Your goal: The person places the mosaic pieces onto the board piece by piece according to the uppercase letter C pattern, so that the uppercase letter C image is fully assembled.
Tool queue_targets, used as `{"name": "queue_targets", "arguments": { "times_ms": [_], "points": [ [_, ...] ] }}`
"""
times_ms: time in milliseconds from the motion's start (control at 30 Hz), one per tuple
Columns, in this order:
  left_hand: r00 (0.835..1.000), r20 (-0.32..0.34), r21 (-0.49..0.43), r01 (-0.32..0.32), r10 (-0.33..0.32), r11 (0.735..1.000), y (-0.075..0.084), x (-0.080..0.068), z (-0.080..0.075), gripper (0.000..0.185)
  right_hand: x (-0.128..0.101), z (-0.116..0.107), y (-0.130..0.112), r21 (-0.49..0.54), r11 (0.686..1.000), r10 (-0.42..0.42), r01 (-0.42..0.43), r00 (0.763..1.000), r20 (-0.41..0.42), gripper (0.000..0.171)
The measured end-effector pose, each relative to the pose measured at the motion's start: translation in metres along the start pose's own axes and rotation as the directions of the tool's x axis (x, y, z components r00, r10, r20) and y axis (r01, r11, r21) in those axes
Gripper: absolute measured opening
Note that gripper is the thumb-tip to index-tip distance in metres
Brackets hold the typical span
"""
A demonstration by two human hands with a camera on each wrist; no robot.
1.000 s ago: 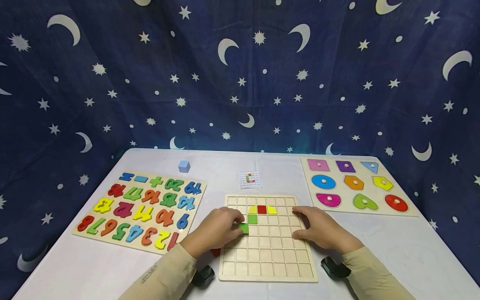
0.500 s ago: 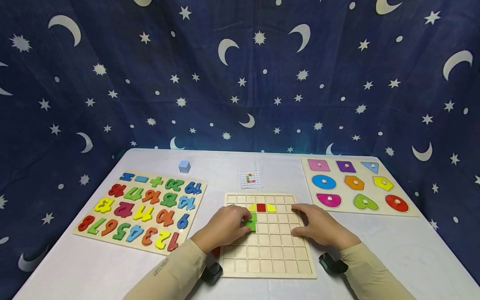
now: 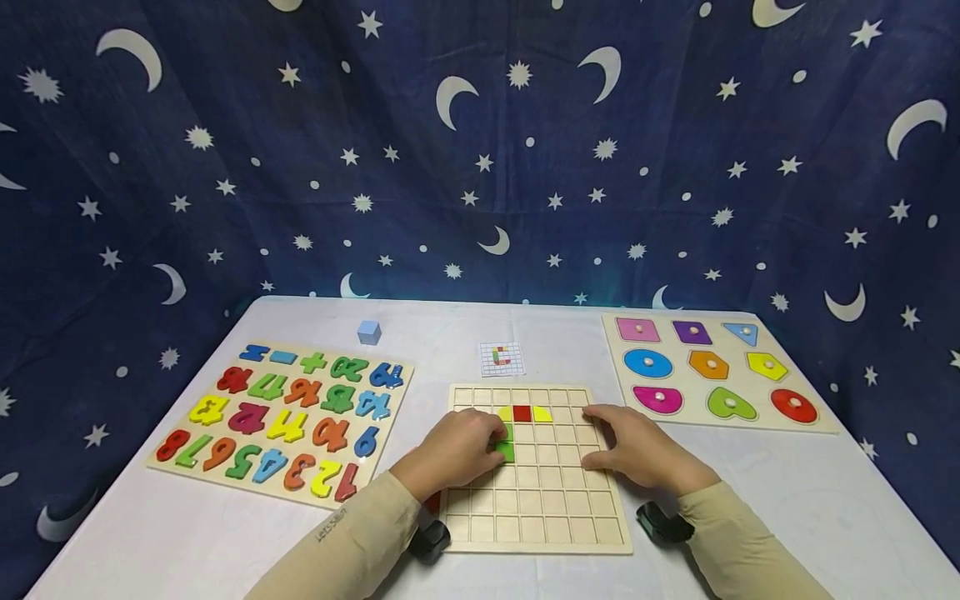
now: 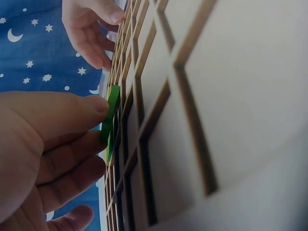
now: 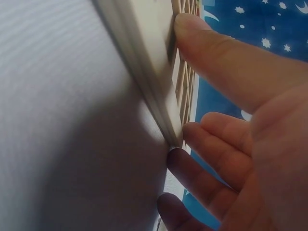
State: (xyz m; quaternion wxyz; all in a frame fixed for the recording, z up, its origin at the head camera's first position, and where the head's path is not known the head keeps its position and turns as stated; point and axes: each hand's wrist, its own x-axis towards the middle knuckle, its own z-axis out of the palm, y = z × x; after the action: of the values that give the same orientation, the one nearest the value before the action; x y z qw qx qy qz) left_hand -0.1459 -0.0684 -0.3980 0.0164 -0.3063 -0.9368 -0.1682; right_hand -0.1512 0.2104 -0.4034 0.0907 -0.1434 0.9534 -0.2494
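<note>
Left hand (image 3: 459, 450) pinches green square tile (image 3: 506, 452) at a cell of the wooden grid board (image 3: 555, 505), seating unclear; second green tile (image 3: 507, 432), red square tile (image 3: 521, 413) and yellow quarter-round tiles (image 3: 542, 414) occupy cells beyond its fingertips; right hand (image 3: 641, 450), thumb and fingers spread, touches the nearest board edge.

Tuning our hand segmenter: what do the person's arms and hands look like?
Bare left hand and right hand, no gloves. Long beige fabric sleeves; small dark lettering, unreadable here, on the left one. Compact black device by each wrist.
</note>
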Motion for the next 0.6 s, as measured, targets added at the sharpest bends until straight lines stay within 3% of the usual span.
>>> {"name": "queue_targets", "arguments": {
  "times_ms": [600],
  "points": [
    [1.000, 0.016, 0.008, 0.006, -0.006, 1.000, -0.0009, 0.0034, 0.0012, 0.016, -0.0004, -0.0004, 0.0030, 0.006, 1.000, -0.029, 0.029, 1.000, -0.002, 0.075]
  ]
}}
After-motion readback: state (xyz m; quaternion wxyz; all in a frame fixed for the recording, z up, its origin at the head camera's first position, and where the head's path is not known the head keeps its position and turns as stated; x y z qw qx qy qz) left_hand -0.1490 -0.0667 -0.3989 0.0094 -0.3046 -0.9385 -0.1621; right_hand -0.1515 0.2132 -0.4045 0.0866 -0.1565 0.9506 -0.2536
